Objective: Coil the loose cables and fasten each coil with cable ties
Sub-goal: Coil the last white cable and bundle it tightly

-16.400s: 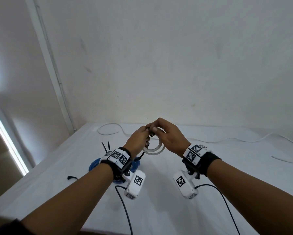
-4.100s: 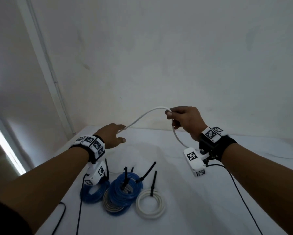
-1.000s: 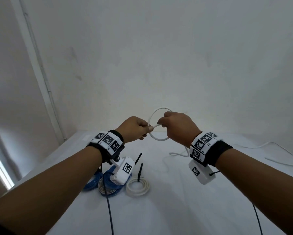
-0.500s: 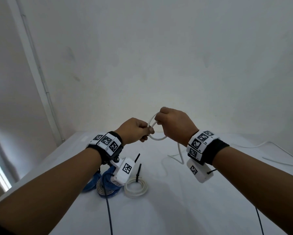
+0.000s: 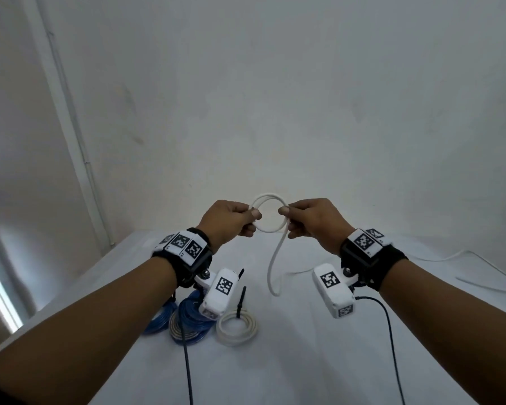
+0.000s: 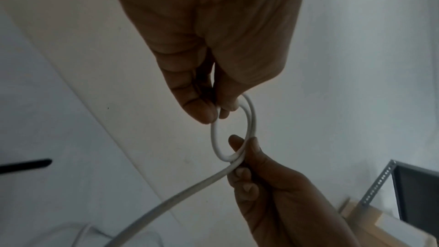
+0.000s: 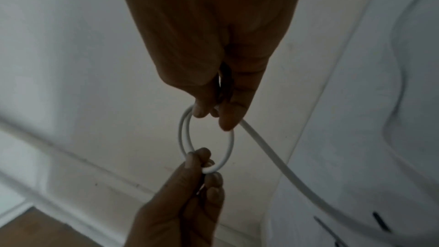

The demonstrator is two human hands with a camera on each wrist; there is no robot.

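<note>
I'm pinching the cable (image 5: pixel 268 214) loop upright between my left hand (image 5: pixel 228 222) and right hand (image 5: pixel 313 222); its tail is hanging down toward the table (image 5: pixel 275 361).

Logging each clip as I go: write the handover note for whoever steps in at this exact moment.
Left hand: pinches the left side of the small white cable loop, held in the air.
Right hand: grip on the loop's right side, where the loose tail leaves and hangs down to the table.
Done: a white coil with a black cable tie lies on the table, beside blue coils.
Left: wind in the tail, tie this coil; another loose white cable lies far right.
</note>
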